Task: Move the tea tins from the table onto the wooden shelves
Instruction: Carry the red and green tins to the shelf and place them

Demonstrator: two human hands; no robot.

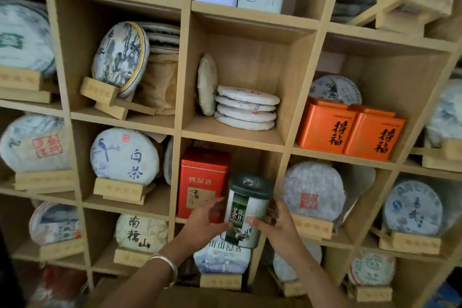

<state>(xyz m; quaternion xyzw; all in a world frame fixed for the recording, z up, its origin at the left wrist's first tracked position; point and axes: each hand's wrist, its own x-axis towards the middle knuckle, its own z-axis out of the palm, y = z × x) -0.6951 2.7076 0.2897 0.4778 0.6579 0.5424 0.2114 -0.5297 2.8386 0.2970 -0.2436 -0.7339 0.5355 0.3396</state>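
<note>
I had the green-lidded tea tin (247, 210) up in both hands, right in front of the cubby with the red tin (203, 182), just to that red tin's right and overlapping the cubby's lower edge. My left hand (203, 217) curled against the tin's left side, fingers reaching round toward the back; my right hand (273, 220) pinched it from the other side, thumb across the printed front and fingers wrapped behind. The tin sat slightly tilted, lid leaning right.

It looked like a rigid metal canister, probably light, with a smooth printed skin that could slip, so I judged the firm side walls below the lid the place to hold, not the lid itself, which might lift off.

Reading the label: 龙井茶 in a vertical green band, above a picture of a teacup. The red tin carried 鸭屎香. Up and right of it, two orange tins (350, 132) each read 捐福, as best I could tell. Left of the red tin, a wrapped tea cake (124, 155) said 白茶; below that one, another (141, 231) read 南糯山. The wooden shelves (232, 136) framed it all.
</note>
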